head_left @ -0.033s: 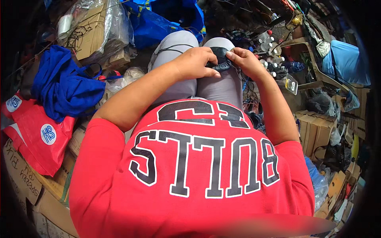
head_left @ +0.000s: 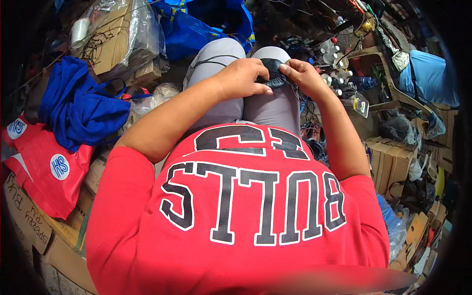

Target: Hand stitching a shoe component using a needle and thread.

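Main item: one black leather-like piece, smooth in its upper part, with a puckered, ridged lower edge. Location: above the right thigh of the seated person, near the knee, between the two hands.

Left hand: at the piece's left side, fingers curled against it, thumb extended just below the puckered edge; fingertips partly hidden, so whether they grip firmly cannot be told.

Right hand: grasping the piece's right edge, thumb on the near face, remaining fingers bent behind.

Clothing: grey trousers; red shirt with black lettering edged in white. A thin black cord crosses the left trouser leg near the knee.

Surroundings, left: royal-blue cloth, crumpled, beside a red bag with round white-and-blue emblems; cardboard below, handwritten upon. Farther up, a white roll next to a cardboard sheet partly under clear plastic wrap.

Surroundings, beyond the knees: large bright-blue bag, mouth open, yellow details.

Surroundings, right: cluster of plastic bottles, one red-capped; light-blue sheet, draped; flattened cardboard boxes, stacked on edge.
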Motion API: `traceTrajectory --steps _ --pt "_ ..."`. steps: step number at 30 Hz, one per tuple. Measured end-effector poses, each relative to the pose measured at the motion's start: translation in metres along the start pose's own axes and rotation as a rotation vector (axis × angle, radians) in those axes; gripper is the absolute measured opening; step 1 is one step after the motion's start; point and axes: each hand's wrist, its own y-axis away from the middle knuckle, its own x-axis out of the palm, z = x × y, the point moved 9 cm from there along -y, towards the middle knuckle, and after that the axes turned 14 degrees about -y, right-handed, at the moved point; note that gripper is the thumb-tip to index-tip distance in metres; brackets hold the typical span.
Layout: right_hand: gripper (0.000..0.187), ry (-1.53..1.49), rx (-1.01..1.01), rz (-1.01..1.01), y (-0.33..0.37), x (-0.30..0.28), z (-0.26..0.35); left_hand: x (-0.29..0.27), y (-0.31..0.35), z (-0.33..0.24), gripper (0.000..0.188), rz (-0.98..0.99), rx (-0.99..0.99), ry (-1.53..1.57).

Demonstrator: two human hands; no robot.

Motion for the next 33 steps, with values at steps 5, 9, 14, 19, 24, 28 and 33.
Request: traceTrajectory --steps 5,9,14,19,24,28,33 --pt "0.028 0.004 -0.155 -0.134 0.004 -0.002 0.021 -0.012 -0.018 0.026 0.022 -0.217 -0.075 0.178" --pt "0.026 -0.045 -0.442 -0.355 0.025 -0.014 0.048 -0.02 -0.044 0.025 0.028 -0.245 0.02 0.276" --pt "0.032 0.068 -0.055 -0.152 0.029 0.009 0.027 0.011 -0.066 0.019 0.025 0.215 -0.004 0.21" --pt "0.024 0.25 -0.006 -0.066 0.04 0.013 0.038 0.018 -0.066 0.011 0.021 0.232 0.044 0.324" --pt "0.026 0.39 -0.033 -0.018 0.059 0.023 0.04 0.034 -0.063 0.003 0.02 0.264 0.041 0.351" --pt "0.029 0.35 -0.062 -0.061 0.079 0.018 0.038 0.036 -0.066 -0.005 0.021 0.264 0.05 0.34" --pt "0.031 0.271 -0.042 -0.03 0.11 0.009 0.046 0.027 -0.067 0.023 0.02 0.22 -0.173 0.364"
